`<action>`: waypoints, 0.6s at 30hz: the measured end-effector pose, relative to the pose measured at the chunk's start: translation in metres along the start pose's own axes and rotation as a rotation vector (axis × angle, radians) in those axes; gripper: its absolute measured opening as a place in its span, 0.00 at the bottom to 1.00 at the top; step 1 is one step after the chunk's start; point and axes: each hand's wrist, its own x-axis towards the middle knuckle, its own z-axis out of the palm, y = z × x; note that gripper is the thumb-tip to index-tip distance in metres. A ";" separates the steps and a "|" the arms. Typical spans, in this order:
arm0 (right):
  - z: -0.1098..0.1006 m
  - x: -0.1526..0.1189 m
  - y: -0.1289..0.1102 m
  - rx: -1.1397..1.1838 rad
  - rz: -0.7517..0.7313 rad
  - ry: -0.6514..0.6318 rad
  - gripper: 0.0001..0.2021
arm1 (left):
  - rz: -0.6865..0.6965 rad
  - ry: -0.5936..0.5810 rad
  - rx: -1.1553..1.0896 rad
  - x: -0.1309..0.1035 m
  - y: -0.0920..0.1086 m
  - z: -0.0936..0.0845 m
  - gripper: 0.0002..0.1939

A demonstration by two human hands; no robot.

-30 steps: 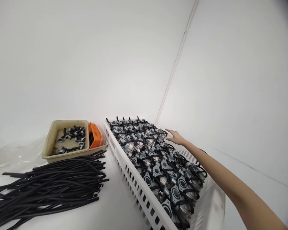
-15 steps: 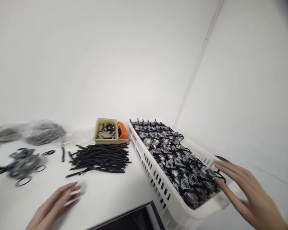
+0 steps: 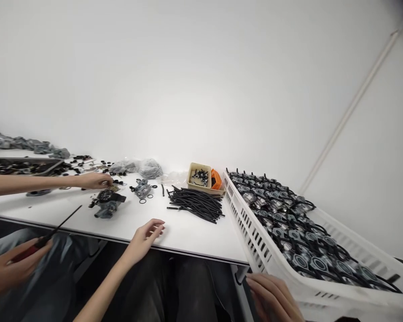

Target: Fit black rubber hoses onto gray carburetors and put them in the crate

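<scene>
My left hand (image 3: 147,238) rests at the front edge of the white table (image 3: 184,235), its fingers loosely curled and apart with nothing in them. Just beyond it lies a pile of black rubber hoses (image 3: 196,203). Low in front of the white plastic crate (image 3: 251,237), my right hand (image 3: 272,297) has its fingers extended and loosely bent; I see nothing held, though its palm is hidden. Rows of grey carburetors (image 3: 293,235) with black hoses fill much of the crate. A single carburetor (image 3: 142,188) lies on the table beyond my left hand, beside black rings (image 3: 143,201).
At left, a co-worker's hand (image 3: 96,180) reaches over a carburetor (image 3: 108,205); another hand (image 3: 23,264) holds a screwdriver (image 3: 58,228). A beige tray (image 3: 190,179) of small fittings and an orange basket (image 3: 216,180) stand by the wall. Plastic bags (image 3: 150,169) lie further left.
The view has swung left, bringing the co-worker's arms into sight. My right hand has left the carburetors at the crate's near end and is lower, before the crate. My left hand stays empty.
</scene>
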 end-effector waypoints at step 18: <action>0.193 0.036 0.038 0.468 0.683 -0.007 0.14 | 0.097 0.506 0.651 0.087 -0.031 -0.046 0.22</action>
